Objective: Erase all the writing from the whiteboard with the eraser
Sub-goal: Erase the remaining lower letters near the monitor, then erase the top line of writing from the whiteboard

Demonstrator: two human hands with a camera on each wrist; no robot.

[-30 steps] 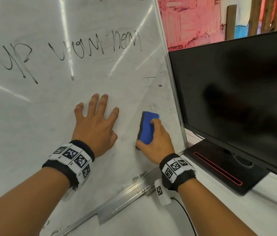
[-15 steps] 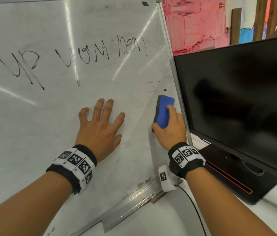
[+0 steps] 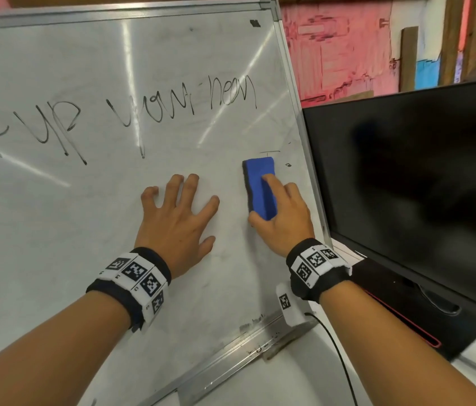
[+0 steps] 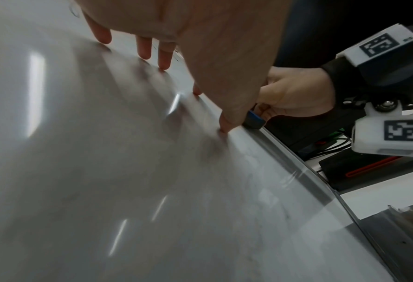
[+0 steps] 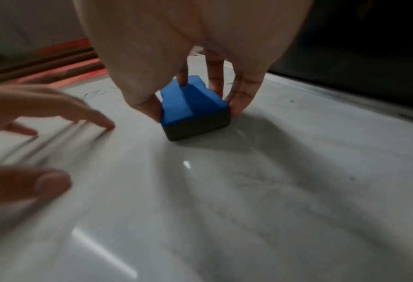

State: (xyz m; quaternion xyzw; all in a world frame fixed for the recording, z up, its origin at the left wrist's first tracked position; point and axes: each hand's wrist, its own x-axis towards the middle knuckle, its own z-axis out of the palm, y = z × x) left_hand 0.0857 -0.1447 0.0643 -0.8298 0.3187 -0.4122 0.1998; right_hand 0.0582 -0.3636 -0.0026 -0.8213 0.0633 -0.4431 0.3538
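Observation:
A whiteboard [image 3: 55, 244] leans back in front of me, with black handwriting [image 3: 181, 104] across its upper half and a small mark [image 3: 270, 152] near its right edge. My right hand [image 3: 280, 221] grips a blue eraser [image 3: 260, 186] with a dark felt base [image 5: 195, 126], thumb on one side and fingers on the other, pressing it on the board just below that small mark. My left hand [image 3: 176, 221] rests spread on the board to the eraser's left, fingertips [image 4: 163, 64] touching the surface and holding nothing.
A black monitor [image 3: 421, 186] stands right beside the board's right frame [image 3: 298, 112], its dark base [image 3: 412, 312] on the white table [image 3: 289, 385]. A black cable [image 3: 339, 356] runs from my right wrist over the table. The board's metal tray [image 3: 231, 356] lines its lower edge.
My right hand has slid the eraser up the board along its right side, to just under the small mark. My left hand has stayed spread on the board.

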